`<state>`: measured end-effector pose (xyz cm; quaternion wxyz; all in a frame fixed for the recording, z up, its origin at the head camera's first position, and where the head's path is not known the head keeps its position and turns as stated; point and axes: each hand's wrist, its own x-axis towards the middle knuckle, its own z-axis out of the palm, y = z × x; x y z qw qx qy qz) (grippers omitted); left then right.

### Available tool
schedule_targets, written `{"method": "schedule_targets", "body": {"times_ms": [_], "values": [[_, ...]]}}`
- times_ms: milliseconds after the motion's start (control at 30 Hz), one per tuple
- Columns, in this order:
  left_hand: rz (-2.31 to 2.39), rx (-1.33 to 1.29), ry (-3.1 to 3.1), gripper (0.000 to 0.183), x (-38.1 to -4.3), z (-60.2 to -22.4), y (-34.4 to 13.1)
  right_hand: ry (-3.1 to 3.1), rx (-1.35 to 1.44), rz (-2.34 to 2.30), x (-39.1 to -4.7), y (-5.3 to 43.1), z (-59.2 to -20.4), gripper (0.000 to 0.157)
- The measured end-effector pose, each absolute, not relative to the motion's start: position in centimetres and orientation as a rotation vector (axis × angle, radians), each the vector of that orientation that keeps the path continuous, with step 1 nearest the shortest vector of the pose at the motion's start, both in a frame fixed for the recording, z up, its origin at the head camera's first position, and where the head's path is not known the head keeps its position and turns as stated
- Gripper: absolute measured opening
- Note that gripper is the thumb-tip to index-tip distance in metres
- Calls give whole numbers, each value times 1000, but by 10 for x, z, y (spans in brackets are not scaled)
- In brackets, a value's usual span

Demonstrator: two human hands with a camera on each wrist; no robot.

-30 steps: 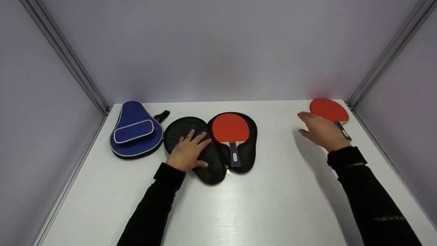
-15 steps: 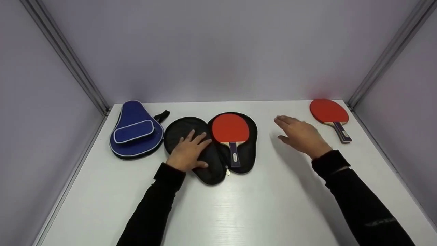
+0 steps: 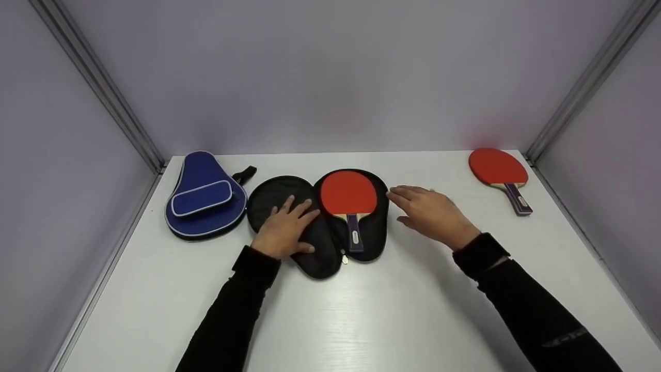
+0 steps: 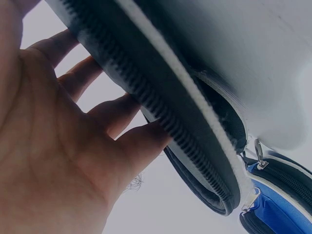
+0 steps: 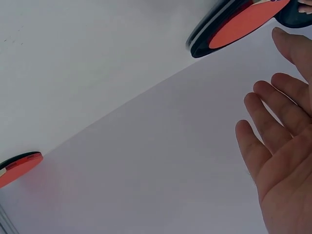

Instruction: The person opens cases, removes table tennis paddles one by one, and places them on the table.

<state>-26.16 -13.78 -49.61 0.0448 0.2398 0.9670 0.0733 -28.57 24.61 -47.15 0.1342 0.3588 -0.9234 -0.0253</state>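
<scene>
A black zip case (image 3: 315, 258) lies opened out flat on the white table, its two halves side by side. In its right half rests a red table tennis bat (image 3: 348, 194), handle toward me. My left hand (image 3: 283, 230) rests on the case's left half with fingers spread; the left wrist view has its fingertips at the zip edge (image 4: 146, 97). Just off the case's right edge is my right hand (image 3: 431, 214), fingers straight and pointing left, holding nothing. The right wrist view shows that palm and the red bat (image 5: 248, 27) in the case.
A blue case (image 3: 206, 206) with white piping and a small front pocket lies at the left, its black strap (image 3: 245, 175) pointing right. Another red bat (image 3: 498, 168) lies at the back right corner of the table. Pale walls (image 3: 335, 77) enclose the back and sides.
My right hand has moved left from beside the bat at the back right to the right edge of the black case. The left hand has stayed put.
</scene>
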Motion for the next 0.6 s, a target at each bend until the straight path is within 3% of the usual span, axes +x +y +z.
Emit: {"method": "schedule_targets", "body": {"times_ms": [433,600], "values": [[211,718,2946,92,-261,-494,-136,-2560,1207,-179,-275,224,-476,67],[221,793,3017,97,-276,-524,-144,-2525,1277,-211,-269,217,-479,66]]}}
